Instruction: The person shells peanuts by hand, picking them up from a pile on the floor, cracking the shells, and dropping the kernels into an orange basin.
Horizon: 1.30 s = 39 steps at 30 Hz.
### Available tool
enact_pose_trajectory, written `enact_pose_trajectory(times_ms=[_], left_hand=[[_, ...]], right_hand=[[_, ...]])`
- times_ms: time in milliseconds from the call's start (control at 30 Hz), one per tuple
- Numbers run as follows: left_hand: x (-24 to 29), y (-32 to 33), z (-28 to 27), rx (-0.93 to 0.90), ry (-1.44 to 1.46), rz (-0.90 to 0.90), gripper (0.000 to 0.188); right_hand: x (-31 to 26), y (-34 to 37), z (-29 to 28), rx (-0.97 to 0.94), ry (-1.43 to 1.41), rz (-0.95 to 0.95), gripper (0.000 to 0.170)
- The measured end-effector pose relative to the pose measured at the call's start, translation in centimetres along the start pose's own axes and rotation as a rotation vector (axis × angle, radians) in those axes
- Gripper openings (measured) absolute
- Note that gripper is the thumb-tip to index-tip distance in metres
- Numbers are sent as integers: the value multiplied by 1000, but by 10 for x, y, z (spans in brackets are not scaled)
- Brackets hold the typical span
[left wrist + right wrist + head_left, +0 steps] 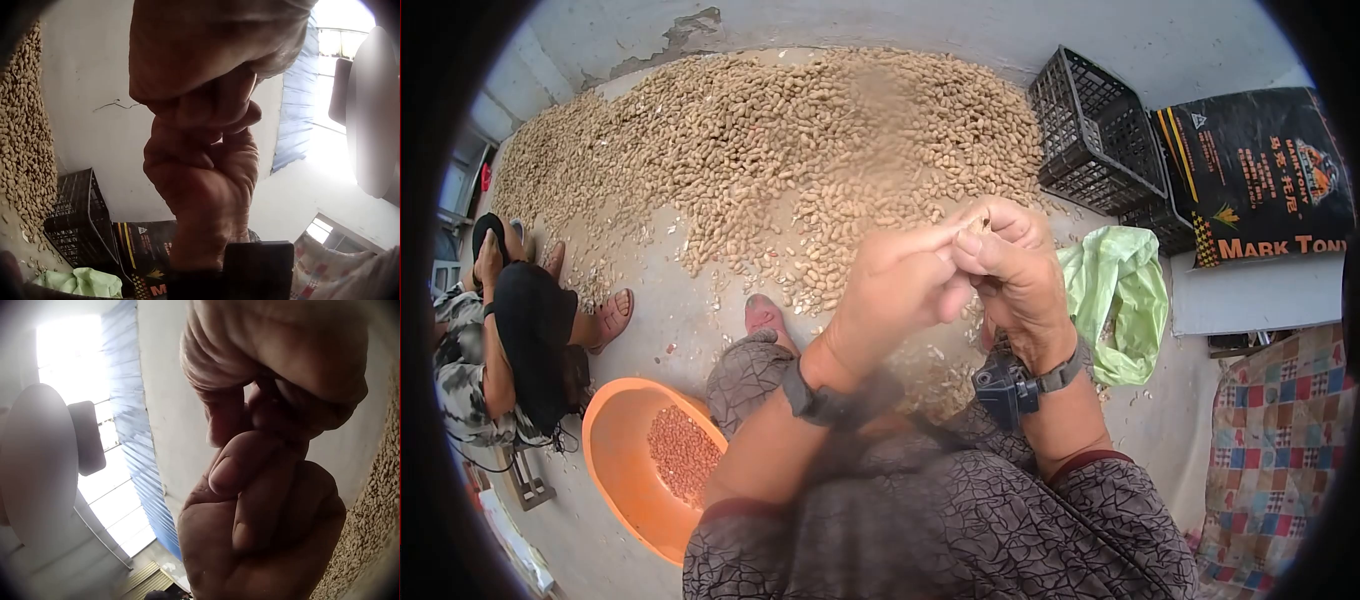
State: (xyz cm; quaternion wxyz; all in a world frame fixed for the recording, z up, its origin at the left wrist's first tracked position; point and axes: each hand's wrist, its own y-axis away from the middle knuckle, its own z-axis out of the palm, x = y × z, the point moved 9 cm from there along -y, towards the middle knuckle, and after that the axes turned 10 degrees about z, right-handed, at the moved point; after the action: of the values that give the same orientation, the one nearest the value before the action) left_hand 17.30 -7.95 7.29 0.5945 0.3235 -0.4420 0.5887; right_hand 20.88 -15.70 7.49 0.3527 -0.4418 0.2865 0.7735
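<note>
In the head view both hands meet above my lap, over the near edge of a large heap of unshelled peanuts (800,150). My right hand (1025,265) pinches a peanut (981,222) between thumb and forefinger, and only a pale bit of its shell shows. My left hand (900,285) comes in from the other side, fingers curled, its tips on the same peanut. In the left wrist view the left hand (212,56) is above and the right hand (200,181) below, fingertips together. The fingers hide the peanut in both wrist views.
An orange basin (615,440) holding shelled red peanuts (683,455) stands to the left. Beyond it sits another person (510,340). To the right are a green plastic bag (1112,300), black crates (1095,135), a black printed sack (1260,175) and a checked cloth (1280,450).
</note>
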Motion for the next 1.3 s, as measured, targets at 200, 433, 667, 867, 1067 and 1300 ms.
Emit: enact_pose_trajectory(times_ms=[200,433,667,867,1067,1300], left_hand=[[2,-6,-8,20,133,24,29],[-7,-11,-16,101,55,72,23],[9,-8,-17,188,-284,407,20],[6,-7,-17,251,-390,558,18],[1,-7,-20,314,-325,431,18],[-23,-11,-34,398,-42,246,19]], right_hand=[[-8,-2,11,10,102,-33,8],[-18,1,4,136,296,-156,7],[-7,-2,-7,137,152,-21,12],[6,-5,-13,155,143,3,14],[7,-3,-12,270,212,-68,13],[-9,7,5,336,417,-258,10]])
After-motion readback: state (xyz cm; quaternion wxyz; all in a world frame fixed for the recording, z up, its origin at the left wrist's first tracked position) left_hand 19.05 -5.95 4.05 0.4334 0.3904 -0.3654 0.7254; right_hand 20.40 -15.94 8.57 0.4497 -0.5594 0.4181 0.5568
